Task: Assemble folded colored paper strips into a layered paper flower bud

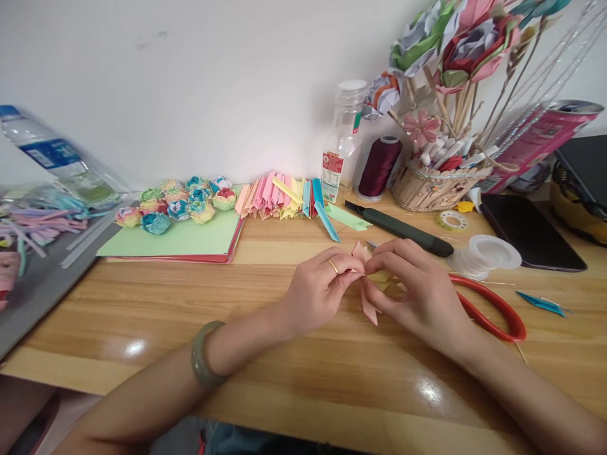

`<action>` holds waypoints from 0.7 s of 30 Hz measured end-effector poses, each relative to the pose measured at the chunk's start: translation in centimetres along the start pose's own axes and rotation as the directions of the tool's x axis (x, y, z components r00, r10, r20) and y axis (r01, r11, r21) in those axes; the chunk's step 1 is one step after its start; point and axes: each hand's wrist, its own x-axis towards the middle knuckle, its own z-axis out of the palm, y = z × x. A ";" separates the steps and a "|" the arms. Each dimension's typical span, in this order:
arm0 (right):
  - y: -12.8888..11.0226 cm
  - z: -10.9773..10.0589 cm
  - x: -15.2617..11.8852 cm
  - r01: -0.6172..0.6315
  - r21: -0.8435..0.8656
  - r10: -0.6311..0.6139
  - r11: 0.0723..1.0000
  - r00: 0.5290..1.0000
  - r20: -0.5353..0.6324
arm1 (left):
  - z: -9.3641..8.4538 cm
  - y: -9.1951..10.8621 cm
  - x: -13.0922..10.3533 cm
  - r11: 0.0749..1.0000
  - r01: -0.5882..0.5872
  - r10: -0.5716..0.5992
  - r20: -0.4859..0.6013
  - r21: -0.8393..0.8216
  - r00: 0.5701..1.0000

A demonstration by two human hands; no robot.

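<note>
My left hand point(322, 287), with a gold ring and a green bangle on the wrist, pinches the folded pink paper point(370, 304) near its middle. My right hand point(412, 291) grips the same small piece from the other side, its fingers closed on a yellow folded strip point(379, 277). Pink ends of the paper stick out above and below the fingertips. The very point where the fingertips meet is partly hidden. Scissors with a red handle point(515, 319) lie just right of my right hand, partly covered by it.
Finished paper flowers point(178, 210) sit on green paper sheets point(128, 243). Folded strips point(279, 197) stand in a row by the wall. A dark green craft knife point(403, 230), a clear spool point(493, 253), a phone point(535, 234) and a flower basket point(431, 186) are at the right.
</note>
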 end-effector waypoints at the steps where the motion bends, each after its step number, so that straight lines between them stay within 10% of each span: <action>1: 0.0 0.0 0.0 -0.008 0.002 0.008 1.000 1.000 0.007 | 0.0 0.0 0.0 1.000 0.011 -0.011 0.003 0.000 1.000; 10: 0.2 -0.9 0.4 -0.191 0.239 0.185 0.952 0.982 0.048 | -0.3 -0.2 0.5 0.910 0.350 -0.343 0.068 -0.224 0.937; 16: 0.4 -1.5 0.6 -0.531 0.502 0.624 0.683 0.781 -0.024 | -0.4 -0.5 1.0 0.690 0.497 -0.550 0.066 -0.527 0.833; 21: 1.2 -0.6 0.5 -0.620 0.651 0.697 0.438 0.692 0.189 | -0.8 -0.9 1.3 0.537 0.505 -0.581 0.138 -0.676 0.802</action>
